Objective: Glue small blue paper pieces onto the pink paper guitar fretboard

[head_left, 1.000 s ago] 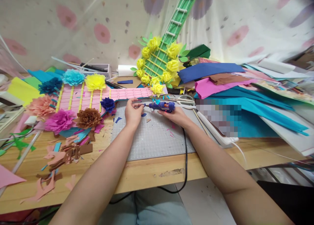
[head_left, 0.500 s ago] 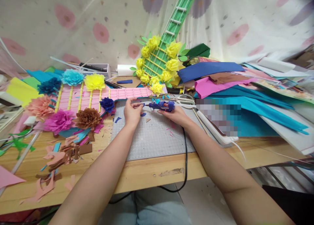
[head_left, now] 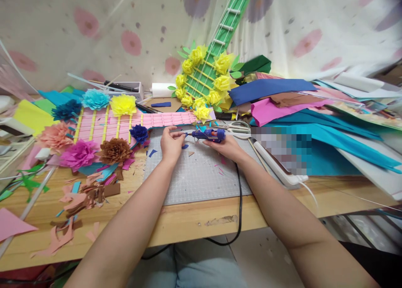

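My right hand (head_left: 225, 147) is wrapped round a blue hot glue gun (head_left: 208, 134), its nozzle pointing left and a black cord hanging below. At the nozzle tip, my left hand (head_left: 172, 143) pinches a small dark blue paper piece (head_left: 186, 134), mostly hidden by the fingers. Both hands are above a grey cutting mat (head_left: 201, 183). Just left of them lies a pink paper guitar (head_left: 103, 124) with yellow strips and paper flowers, among them a dark blue flower (head_left: 138, 133) near its neck. Small blue scraps (head_left: 152, 153) are on the mat.
Behind stands a green paper guitar (head_left: 201, 82) edged with yellow flowers. Scissors (head_left: 239, 128) and a white power strip (head_left: 276, 166) lie to the right, beside stacked coloured paper (head_left: 273, 91). Brown and peach paper scraps (head_left: 78, 200) cover the front left of the wooden table (head_left: 176, 221).
The view has shifted slightly, so everything sits a little further right. The glue gun's nozzle and the blue paper piece stay close together; both hands keep their holds.
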`<action>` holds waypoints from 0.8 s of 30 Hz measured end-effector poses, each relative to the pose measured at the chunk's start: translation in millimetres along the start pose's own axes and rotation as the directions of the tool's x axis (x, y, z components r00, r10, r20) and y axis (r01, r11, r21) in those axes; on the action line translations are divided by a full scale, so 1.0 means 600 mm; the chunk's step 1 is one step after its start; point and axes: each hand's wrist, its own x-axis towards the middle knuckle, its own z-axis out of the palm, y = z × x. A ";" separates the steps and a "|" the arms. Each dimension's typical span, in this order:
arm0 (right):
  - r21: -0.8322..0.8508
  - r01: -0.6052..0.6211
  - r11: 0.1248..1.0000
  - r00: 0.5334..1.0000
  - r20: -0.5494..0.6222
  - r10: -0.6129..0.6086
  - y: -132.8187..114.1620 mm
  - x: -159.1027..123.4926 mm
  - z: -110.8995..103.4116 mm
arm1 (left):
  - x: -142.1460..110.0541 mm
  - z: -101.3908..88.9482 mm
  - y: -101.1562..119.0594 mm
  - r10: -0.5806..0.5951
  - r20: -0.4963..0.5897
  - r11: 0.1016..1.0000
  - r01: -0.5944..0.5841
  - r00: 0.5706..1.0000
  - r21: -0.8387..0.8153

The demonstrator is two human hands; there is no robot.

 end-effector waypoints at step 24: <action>0.070 0.039 0.997 0.999 0.018 -0.041 0.007 0.002 -0.003 | -0.003 -0.002 0.003 -0.012 -0.043 0.990 0.018 0.999 0.141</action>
